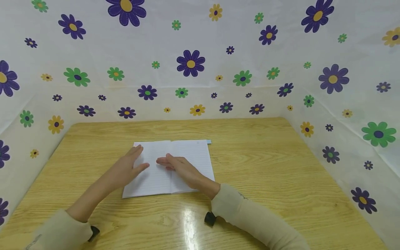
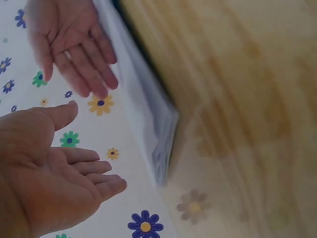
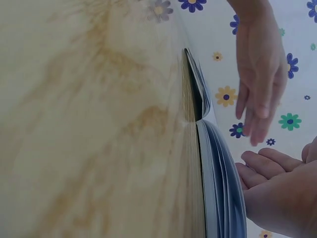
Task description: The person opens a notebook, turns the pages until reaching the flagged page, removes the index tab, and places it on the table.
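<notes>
An open notebook (image 1: 156,184) with white lined pages lies flat on the wooden table, its middle fold running away from the person. Over its left page hovers the left hand (image 1: 125,170), fingers extended and thumb apart. The right hand (image 1: 185,172) is above the fold and right page, its straight fingers pointing left. Both palms show in the left wrist view, with the left hand (image 2: 54,173) nearer the camera. From the right wrist view, a gap separates the right hand (image 3: 287,188) and left hand (image 3: 260,74); neither holds anything. The notebook's stacked pages (image 3: 223,183) bulge beside the fold.
A light blue tab (image 1: 209,141) sticks out at the notebook's far right corner. White flower-patterned sheeting (image 1: 168,74) encloses the back and sides of the table (image 1: 256,156). Small black devices (image 1: 210,219) hang under both beige sleeves (image 1: 250,215).
</notes>
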{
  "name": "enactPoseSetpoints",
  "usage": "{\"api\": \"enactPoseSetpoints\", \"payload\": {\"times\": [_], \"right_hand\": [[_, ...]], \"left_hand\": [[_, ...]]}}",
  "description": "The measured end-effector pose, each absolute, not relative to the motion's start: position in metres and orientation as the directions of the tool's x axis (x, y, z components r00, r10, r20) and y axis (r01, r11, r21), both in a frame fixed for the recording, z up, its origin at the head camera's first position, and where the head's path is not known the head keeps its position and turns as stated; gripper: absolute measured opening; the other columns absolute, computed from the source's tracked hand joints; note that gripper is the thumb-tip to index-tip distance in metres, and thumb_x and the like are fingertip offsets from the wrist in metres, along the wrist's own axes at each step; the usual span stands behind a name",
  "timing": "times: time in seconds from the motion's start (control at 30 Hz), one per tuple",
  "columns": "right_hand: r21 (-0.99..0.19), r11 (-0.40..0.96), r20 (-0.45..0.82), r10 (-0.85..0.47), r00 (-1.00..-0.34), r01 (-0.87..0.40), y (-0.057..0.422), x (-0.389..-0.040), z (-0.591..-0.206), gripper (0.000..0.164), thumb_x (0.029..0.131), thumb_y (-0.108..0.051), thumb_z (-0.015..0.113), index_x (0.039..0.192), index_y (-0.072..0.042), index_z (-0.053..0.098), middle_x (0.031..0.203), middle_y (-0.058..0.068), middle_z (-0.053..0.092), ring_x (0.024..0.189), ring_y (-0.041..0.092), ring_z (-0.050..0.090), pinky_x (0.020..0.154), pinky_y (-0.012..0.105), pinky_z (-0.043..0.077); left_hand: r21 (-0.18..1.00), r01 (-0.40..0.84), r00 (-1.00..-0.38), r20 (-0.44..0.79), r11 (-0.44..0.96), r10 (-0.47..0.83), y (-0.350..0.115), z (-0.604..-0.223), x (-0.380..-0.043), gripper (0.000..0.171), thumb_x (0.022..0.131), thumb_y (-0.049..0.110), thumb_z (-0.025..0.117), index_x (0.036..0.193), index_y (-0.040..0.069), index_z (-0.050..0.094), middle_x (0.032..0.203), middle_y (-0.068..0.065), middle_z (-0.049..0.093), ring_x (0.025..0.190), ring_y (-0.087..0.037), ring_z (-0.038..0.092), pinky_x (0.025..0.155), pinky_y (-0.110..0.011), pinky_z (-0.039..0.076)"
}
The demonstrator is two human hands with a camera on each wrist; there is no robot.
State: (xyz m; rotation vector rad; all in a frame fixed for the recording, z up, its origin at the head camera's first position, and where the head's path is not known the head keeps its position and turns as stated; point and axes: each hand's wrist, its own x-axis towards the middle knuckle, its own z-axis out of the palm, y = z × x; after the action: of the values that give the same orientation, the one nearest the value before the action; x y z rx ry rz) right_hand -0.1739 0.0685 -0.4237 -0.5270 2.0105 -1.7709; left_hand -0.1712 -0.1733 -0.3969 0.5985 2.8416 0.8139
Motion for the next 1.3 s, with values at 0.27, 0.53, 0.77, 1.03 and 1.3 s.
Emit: {"api": "enactPoseSetpoints", "payload": {"times": [0.27,0.53,0.77,1.03,1.3], "right_hand": [[-0.995,0.097,-0.057,-0.541,-0.839,0.005,0.07,-0.176,-0.425,0.056,0.115,-0.038,0.031,0.144,0.002,0.057,0.149,0.008,0.058,0.142,0.015,0.049,0.116,0.03,0.04],[-0.995,0.104,-0.066,-0.528,-0.847,0.013,0.079,-0.176,-0.421,0.052,0.114,-0.035,0.034,0.147,0.0,0.056,0.152,0.007,0.055,0.142,0.016,0.048,0.116,0.03,0.04],[-0.982,0.187,-0.077,-0.38,-0.922,0.005,0.107,-0.18,-0.423,0.048,0.11,-0.031,0.05,0.146,-0.001,0.056,0.148,0.008,0.059,0.14,0.021,0.051,0.114,0.036,0.043],[-0.766,0.614,-0.011,-0.313,-0.95,-0.193,0.155,-0.182,-0.418,0.052,0.105,-0.021,0.061,0.148,0.006,0.05,0.154,0.022,0.048,0.144,0.038,0.044,0.119,0.052,0.036],[-0.492,0.822,-0.141,-0.399,-0.906,-0.286,0.182,-0.189,-0.416,0.081,0.102,-0.036,0.067,0.158,0.009,0.03,0.167,0.026,0.021,0.155,0.04,0.019,0.125,0.053,0.02]], "left_hand": [[0.455,0.396,-0.882,-0.053,0.798,0.468,-0.164,-0.413,-0.173,0.073,0.102,0.026,0.067,0.151,-0.017,0.035,0.161,-0.036,0.023,0.148,-0.057,0.019,0.117,-0.067,0.023],[0.414,0.408,-0.858,-0.132,0.814,0.497,-0.166,-0.424,-0.175,0.066,0.105,0.023,0.061,0.147,-0.021,0.036,0.158,-0.041,0.023,0.145,-0.063,0.017,0.116,-0.07,0.023],[0.408,0.39,-0.858,-0.166,0.826,0.487,-0.167,-0.421,-0.175,0.068,0.105,0.025,0.061,0.147,-0.023,0.035,0.158,-0.043,0.021,0.145,-0.063,0.014,0.117,-0.07,0.021],[0.417,0.402,-0.842,-0.182,0.815,0.508,-0.168,-0.419,-0.175,0.071,0.105,0.024,0.062,0.147,-0.025,0.032,0.157,-0.044,0.018,0.145,-0.065,0.012,0.117,-0.069,0.02],[0.416,0.351,-0.859,-0.214,0.839,0.465,-0.169,-0.415,-0.175,0.081,0.104,0.029,0.064,0.146,-0.028,0.026,0.157,-0.048,0.011,0.145,-0.065,0.009,0.118,-0.068,0.018]]}}
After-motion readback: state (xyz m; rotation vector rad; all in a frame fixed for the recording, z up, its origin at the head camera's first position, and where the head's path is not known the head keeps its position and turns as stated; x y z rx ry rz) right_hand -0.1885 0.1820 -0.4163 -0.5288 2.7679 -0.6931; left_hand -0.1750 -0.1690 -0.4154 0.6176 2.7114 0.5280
